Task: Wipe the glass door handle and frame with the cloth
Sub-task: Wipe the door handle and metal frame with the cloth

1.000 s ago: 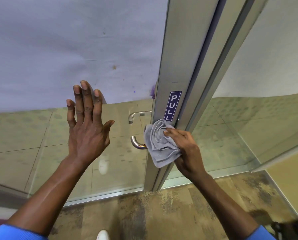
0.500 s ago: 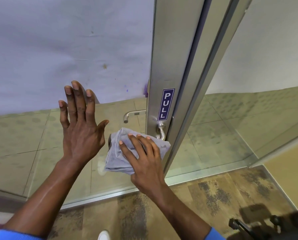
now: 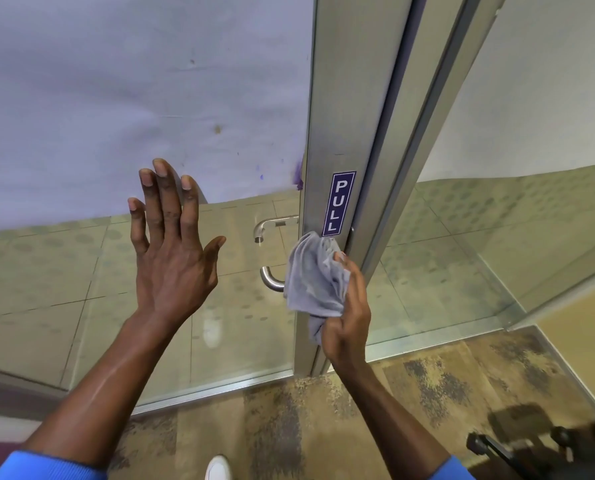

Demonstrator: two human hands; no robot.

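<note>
A grey cloth (image 3: 312,277) is bunched in my right hand (image 3: 348,322) and pressed against the aluminium door frame (image 3: 341,98), just below the purple PULL sticker (image 3: 338,203). The cloth covers the base of the near steel handle (image 3: 271,280); only its curved left end shows. A second handle (image 3: 272,225) on the far side shows through the glass. My left hand (image 3: 171,251) rests flat on the glass pane (image 3: 81,271) to the left, fingers spread and pointing up, holding nothing.
A frosted film (image 3: 133,98) covers the upper glass. A second glass panel (image 3: 497,237) stands right of the frame. Patterned carpet (image 3: 323,427) lies at the door's foot, with my white shoe (image 3: 219,468) on it. A dark blurred object (image 3: 545,445) sits at the lower right.
My right hand moved the cloth from the glass beside the handle back right and up onto the frame under the PULL sticker. My left hand stayed flat on the glass.
</note>
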